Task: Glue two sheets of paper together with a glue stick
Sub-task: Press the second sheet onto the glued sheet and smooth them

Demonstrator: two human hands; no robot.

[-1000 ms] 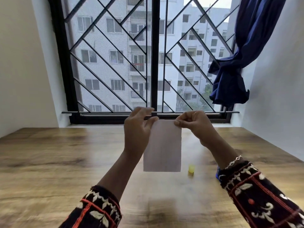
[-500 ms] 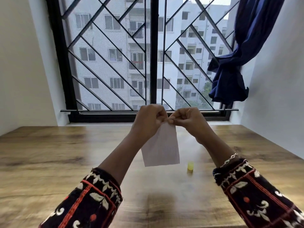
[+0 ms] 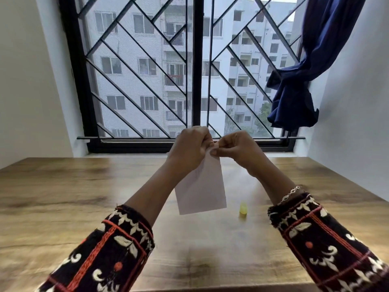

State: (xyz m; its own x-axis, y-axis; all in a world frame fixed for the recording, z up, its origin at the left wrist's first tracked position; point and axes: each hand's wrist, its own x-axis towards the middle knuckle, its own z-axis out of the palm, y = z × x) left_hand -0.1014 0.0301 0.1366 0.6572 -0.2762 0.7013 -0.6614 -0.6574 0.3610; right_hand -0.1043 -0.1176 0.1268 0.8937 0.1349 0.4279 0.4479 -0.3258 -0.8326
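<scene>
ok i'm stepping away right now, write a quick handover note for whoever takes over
Left hand: pinches the top edge of the paper.
Right hand: pinches the same edge, close beside it.
Paper hangs in the air over the table; one sheet or two, cannot tell.
Small yellow piece, likely the glue stick or its cap, stands on the table right of the paper.
Done: unclear if glue is on. Left: confirm, then press sheets flat.
</scene>
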